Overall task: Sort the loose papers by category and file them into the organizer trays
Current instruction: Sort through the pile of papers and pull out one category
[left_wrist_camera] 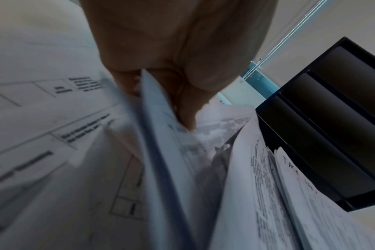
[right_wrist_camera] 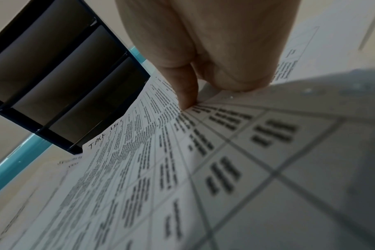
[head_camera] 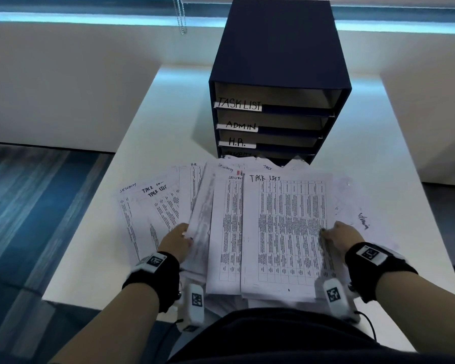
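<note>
Papers (head_camera: 247, 219), all unsorted, fanned on table (head_camera: 147, 106) before organizer (head_camera: 279, 82), visible trays empty; left hand (head_camera: 176, 240) fingers pinch one sheaf's edge, right hand (head_camera: 344, 235) fingers grip top "TASK LIST" sheet (head_camera: 286, 232); filing not begun.

The right hand (right_wrist_camera: 203, 50) pinches the edge of a printed sheet (right_wrist_camera: 161, 169) headed "TASK LIST", thumb on top. The dark organizer (right_wrist_camera: 60, 81) stands at the far left, its trays open.
</note>
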